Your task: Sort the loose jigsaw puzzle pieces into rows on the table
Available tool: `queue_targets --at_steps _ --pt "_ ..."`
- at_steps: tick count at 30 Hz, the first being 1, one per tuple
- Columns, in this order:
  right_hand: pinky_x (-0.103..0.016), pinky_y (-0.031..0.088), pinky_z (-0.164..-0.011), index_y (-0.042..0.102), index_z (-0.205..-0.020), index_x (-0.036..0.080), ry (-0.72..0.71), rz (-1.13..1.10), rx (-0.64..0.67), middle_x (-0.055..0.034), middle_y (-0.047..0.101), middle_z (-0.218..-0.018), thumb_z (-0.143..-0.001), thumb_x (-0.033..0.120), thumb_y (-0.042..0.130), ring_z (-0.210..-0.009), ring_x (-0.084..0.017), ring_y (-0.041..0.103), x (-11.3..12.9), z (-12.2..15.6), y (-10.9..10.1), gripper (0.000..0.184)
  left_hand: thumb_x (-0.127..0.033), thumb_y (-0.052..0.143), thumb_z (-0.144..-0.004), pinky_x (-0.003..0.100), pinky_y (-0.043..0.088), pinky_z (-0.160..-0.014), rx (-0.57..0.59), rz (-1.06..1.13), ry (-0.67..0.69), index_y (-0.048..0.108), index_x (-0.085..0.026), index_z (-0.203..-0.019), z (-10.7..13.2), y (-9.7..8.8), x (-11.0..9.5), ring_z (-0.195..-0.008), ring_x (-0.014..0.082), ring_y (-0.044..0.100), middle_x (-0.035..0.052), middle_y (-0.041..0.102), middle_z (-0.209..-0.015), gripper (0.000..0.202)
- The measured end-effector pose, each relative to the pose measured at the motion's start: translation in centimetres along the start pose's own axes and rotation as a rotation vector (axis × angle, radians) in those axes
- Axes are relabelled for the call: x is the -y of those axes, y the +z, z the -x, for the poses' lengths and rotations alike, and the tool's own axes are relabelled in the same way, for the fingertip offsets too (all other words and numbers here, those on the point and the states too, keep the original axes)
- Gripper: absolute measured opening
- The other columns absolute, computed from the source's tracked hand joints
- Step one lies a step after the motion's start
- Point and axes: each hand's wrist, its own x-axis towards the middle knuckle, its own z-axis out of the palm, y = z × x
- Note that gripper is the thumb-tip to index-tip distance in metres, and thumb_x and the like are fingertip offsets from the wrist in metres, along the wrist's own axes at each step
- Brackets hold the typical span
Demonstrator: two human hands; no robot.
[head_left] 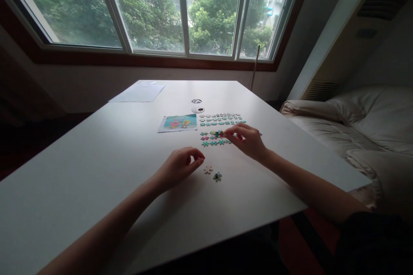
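My right hand (pixel 247 139) pinches a dark jigsaw piece (pixel 219 134) between thumb and fingertips, over the rows of small puzzle pieces (pixel 214 142). Part of those rows lies hidden behind this hand. Nearer to me, my left hand (pixel 183 164) hovers with its fingers curled and the index and thumb tips almost meeting; no piece shows between them. Just right of its fingertips lie a pale, plain-sided piece (pixel 208 169) and a greenish piece (pixel 217 176) with a dark spot. A colourful reference picture (pixel 178 123) lies left of the rows.
Two small round items (pixel 198 110) sit behind the rows on the white table (pixel 97 159). White paper sheets (pixel 138 92) lie at the far left. A sofa (pixel 322 116) stands at the right, and a window (pixel 155 8) faces me.
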Motion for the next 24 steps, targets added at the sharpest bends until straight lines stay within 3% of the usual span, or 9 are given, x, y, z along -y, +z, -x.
queue_targets --at_steps 6,16,21,24 --pt "-0.021 0.044 -0.057 0.066 -0.081 0.018 -0.022 0.001 -0.011 -0.0014 0.066 -0.077 -0.082 0.029 0.058 -0.052 -0.006 0.048 0.1 0.0 -0.3 0.013 -0.028 0.05 -0.082 0.022 0.039 -0.057 0.024 -0.124 0.115 0.064 -0.018 -0.083 0.1 0.2 0.4 -0.056 0.0101 0.049 0.0014 0.061 -0.073 0.018" --pt "-0.022 0.044 -0.059 0.066 -0.081 0.019 -0.028 0.034 0.006 -0.0018 0.066 -0.077 -0.083 0.03 0.057 -0.054 -0.007 0.05 -0.2 -0.2 -0.5 0.015 -0.029 0.053 -0.082 0.022 0.04 -0.057 0.05 -0.17 0.133 0.066 -0.02 -0.091 0.3 0.4 0.9 -0.057 0.01 0.05 0.0023 0.061 -0.08 0.018" --pt "-0.022 0.04 -0.058 0.066 -0.08 0.018 0.018 0.201 0.031 -0.0024 0.065 -0.077 -0.084 0.034 0.053 -0.052 -0.007 0.047 -1.8 -1.1 -2.5 0.022 -0.029 0.051 -0.085 0.022 0.042 -0.061 0.116 -0.17 0.152 0.065 -0.024 -0.103 0.6 0.5 0.6 -0.064 0.0109 0.054 0.0043 0.061 -0.09 0.023" --pt "-0.023 0.037 -0.059 0.065 -0.079 0.018 0.155 0.402 0.16 -0.0024 0.065 -0.077 -0.083 0.036 0.053 -0.055 -0.009 0.05 -3.8 -1.6 -4.7 0.023 -0.03 0.051 -0.086 0.022 0.042 -0.062 0.152 -0.175 0.166 0.067 -0.025 -0.099 0.6 0.4 0.2 -0.066 0.0116 0.056 0.0042 0.061 -0.091 0.022"
